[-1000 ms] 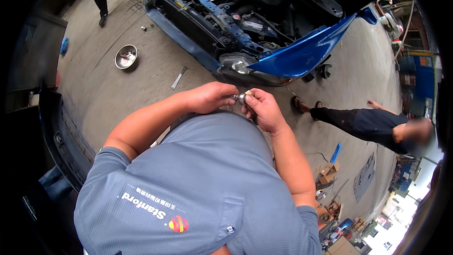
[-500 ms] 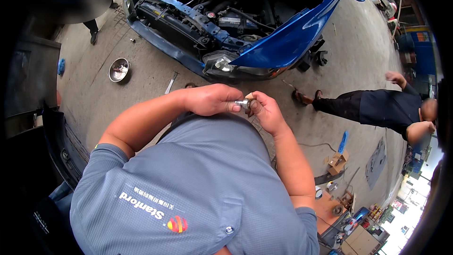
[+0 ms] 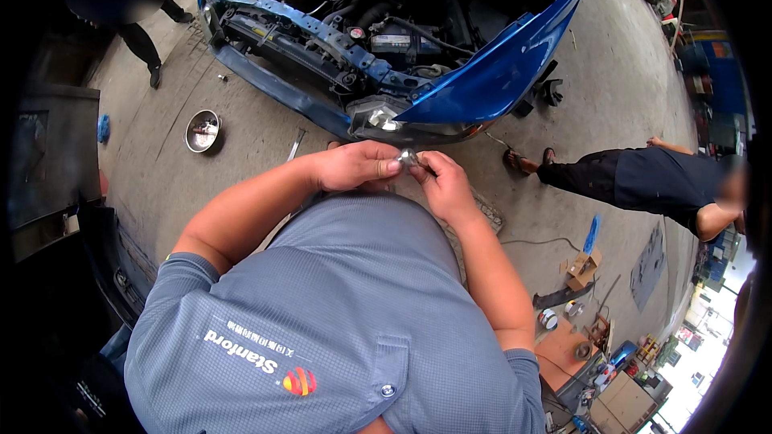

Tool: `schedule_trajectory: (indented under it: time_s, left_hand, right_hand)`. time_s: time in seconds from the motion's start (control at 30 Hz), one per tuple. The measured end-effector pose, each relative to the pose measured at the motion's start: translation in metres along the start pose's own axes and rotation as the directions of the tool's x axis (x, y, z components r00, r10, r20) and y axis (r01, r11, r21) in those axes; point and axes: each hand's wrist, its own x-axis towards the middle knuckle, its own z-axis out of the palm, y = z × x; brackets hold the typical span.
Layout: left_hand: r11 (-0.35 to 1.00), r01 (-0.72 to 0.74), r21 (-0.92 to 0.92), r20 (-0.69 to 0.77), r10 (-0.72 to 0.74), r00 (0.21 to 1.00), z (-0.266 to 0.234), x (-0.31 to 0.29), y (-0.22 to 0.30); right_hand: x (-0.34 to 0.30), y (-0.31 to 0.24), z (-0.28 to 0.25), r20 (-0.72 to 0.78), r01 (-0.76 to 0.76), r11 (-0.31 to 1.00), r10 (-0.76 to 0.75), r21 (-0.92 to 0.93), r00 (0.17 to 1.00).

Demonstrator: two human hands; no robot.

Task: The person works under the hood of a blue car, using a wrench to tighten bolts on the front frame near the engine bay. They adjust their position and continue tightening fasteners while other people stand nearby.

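A small shiny metal part [image 3: 408,157], rounded on the face that shows, is held between my two hands in front of my belly. My left hand [image 3: 356,166] pinches it from the left with thumb and fingers. From the right, my right hand [image 3: 445,182] grips its other side, fingers bent around it. The fingers cover much of the part, so its exact kind cannot be made out.
A blue car [image 3: 474,72] with its engine bay exposed stands ahead. A metal bowl [image 3: 190,141] and a flat metal tool [image 3: 297,143] lie on the floor. One person [image 3: 667,181] stands at right, another [image 3: 141,44] at upper left. A cardboard box [image 3: 585,269] sits at lower right.
The metal part has turned in my fingers, its rounded face now showing instead of its side. The person at upper left has shifted, and the one at right has lowered an arm.
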Motion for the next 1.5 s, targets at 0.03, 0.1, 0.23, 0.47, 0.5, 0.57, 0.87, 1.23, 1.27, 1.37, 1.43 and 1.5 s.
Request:
schedule_trajectory:
  time_s: [0.03, 0.1, 0.23, 0.47, 0.5, 0.57, 0.87, 1.23, 1.27, 1.37, 1.43, 1.5]
  left_hand:
    - [1.0, 0.003, 0.03, -0.067, -0.001, 0.998, -0.013, 0.004, -0.003]
    - [0.993, -0.044, 0.108, -0.265, 0.071, 0.961, -0.037, 0.015, -0.006]
    - [0.976, 0.127, 0.18, -0.419, -0.041, 0.907, -0.103, 0.031, -0.008]
    - [0.976, 0.215, 0.037, -0.345, -0.189, 0.92, -0.192, 0.06, -0.038]
    - [0.974, 0.224, 0.045, -0.317, -0.199, 0.927, -0.204, 0.066, -0.037]
    - [0.957, 0.241, 0.161, -0.34, -0.176, 0.924, -0.227, 0.08, -0.038]
    - [0.469, 0.186, 0.863, -0.337, 0.262, 0.904, -0.333, 0.186, -0.044]
    - [0.344, 0.101, 0.933, -0.204, 0.276, 0.939, -0.366, 0.226, -0.068]
    - [0.339, 0.086, 0.937, -0.197, 0.31, 0.93, -0.366, 0.224, -0.068]
    - [0.412, 0.067, 0.909, -0.248, 0.403, 0.881, -0.367, 0.212, -0.064]
    - [0.464, 0.043, 0.885, -0.295, 0.485, 0.823, -0.363, 0.196, -0.058]
    - [0.525, 0.099, 0.845, -0.332, 0.371, 0.867, -0.359, 0.163, -0.056]
  right_hand:
    - [0.008, -0.003, 0.004, -0.017, -0.066, 0.997, 0.067, 0.038, 0.998]
    - [0.027, -0.006, 0.014, -0.042, -0.182, 0.976, 0.188, 0.115, 0.981]
    - [0.06, -0.003, 0.031, -0.086, -0.328, 0.943, 0.332, 0.055, 0.939]
    - [0.136, 0.033, 0.051, -0.135, -0.368, 0.927, 0.356, -0.074, 0.925]
    - [0.146, 0.047, 0.053, -0.162, -0.335, 0.938, 0.318, -0.089, 0.934]
    - [0.17, 0.074, 0.051, -0.2, -0.411, 0.9, 0.38, -0.145, 0.903]
    - [0.299, 0.196, 0.037, -0.24, -0.484, 0.728, 0.422, -0.485, 0.875]
    - [0.324, 0.211, 0.057, -0.232, -0.505, 0.725, 0.45, -0.469, 0.862]
    - [0.32, 0.209, 0.058, -0.26, -0.53, 0.725, 0.463, -0.44, 0.848]
    - [0.31, 0.189, 0.056, -0.296, -0.619, 0.715, 0.545, -0.324, 0.784]
    - [0.297, 0.18, 0.056, -0.329, -0.607, 0.742, 0.52, -0.284, 0.789]
    - [0.273, 0.179, 0.064, -0.338, -0.612, 0.758, 0.528, -0.227, 0.779]
